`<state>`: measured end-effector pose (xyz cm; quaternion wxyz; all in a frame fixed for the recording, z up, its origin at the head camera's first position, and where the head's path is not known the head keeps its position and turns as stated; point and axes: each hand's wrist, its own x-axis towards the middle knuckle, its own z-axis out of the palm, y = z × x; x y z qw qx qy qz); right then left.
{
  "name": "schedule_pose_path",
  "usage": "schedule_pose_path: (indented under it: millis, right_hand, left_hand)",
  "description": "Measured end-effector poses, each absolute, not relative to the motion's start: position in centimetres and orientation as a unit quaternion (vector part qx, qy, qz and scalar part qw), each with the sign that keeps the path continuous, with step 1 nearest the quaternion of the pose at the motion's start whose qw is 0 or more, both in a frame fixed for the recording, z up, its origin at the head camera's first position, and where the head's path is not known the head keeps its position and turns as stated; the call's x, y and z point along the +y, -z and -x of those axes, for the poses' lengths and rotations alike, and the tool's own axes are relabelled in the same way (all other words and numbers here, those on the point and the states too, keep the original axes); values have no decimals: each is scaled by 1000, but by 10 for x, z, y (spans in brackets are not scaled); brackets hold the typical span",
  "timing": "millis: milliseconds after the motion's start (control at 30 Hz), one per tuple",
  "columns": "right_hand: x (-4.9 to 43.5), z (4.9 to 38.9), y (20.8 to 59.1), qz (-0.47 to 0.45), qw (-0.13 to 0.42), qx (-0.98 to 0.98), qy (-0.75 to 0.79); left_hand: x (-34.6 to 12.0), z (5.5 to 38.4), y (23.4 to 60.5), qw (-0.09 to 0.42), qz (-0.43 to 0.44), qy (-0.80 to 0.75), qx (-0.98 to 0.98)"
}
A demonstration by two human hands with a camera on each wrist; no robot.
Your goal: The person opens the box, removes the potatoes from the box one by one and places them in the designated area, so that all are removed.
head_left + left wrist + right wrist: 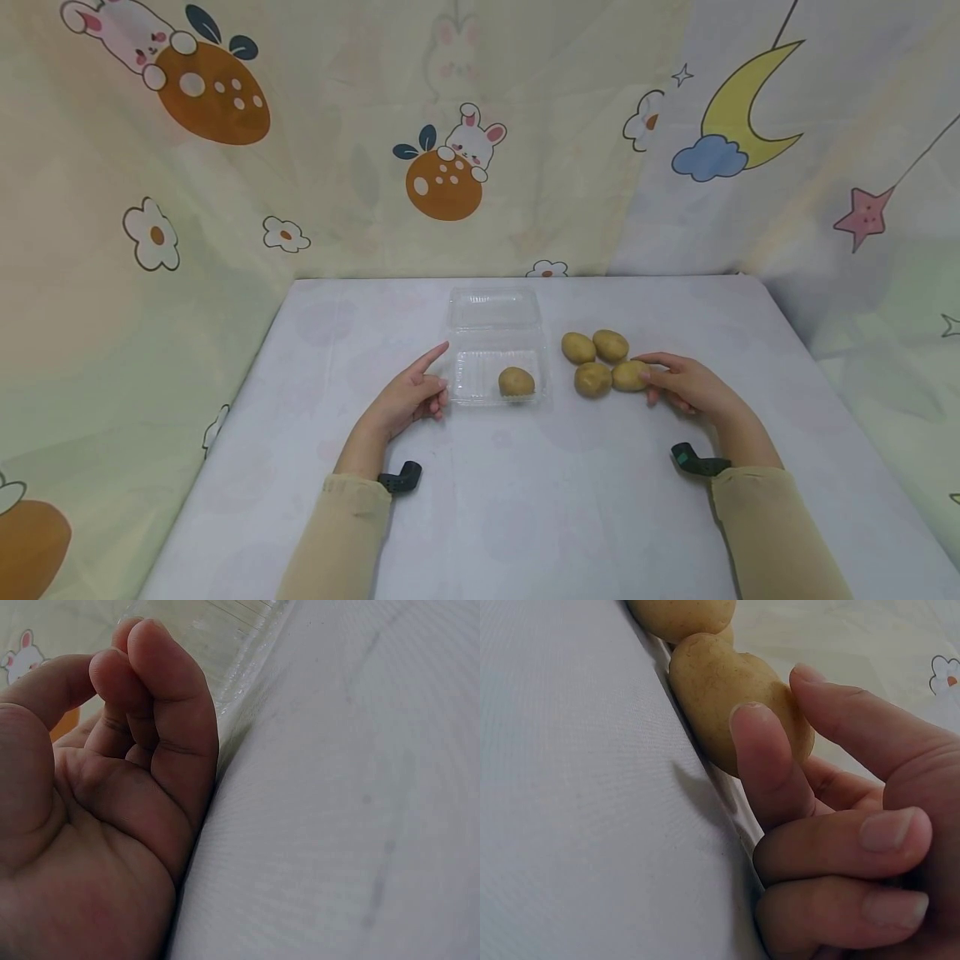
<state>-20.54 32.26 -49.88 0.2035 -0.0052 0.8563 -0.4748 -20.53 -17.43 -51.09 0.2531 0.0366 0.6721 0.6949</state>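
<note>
On the table lies a clear plastic clamshell box (495, 333) with its lid folded back, and one potato (516, 382) sits in the right part of its base. My left hand (408, 400) rests at the box's left side, index finger stretched along the edge and the other fingers loosely curled. In the left wrist view, nothing shows in the palm of that hand (112, 802). To the right of the box, my right hand (682, 383) pinches a potato (720, 697) between thumb and finger. That potato (628, 376) is against the table, beside the others in its group.
Several potatoes cluster right of the box, among them a front one (592, 380), a back left one (577, 347) and a back right one (611, 345). A white cloth covers the table (525, 500). Behind it hangs a printed curtain (337, 125).
</note>
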Motion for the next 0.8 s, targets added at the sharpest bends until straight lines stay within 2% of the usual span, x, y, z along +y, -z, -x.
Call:
schedule_pose_path:
  millis: [800]
  right_hand:
    - [325, 206, 491, -13, 199, 844, 497]
  left_hand:
    - [-176, 208, 517, 252, -49, -702, 664]
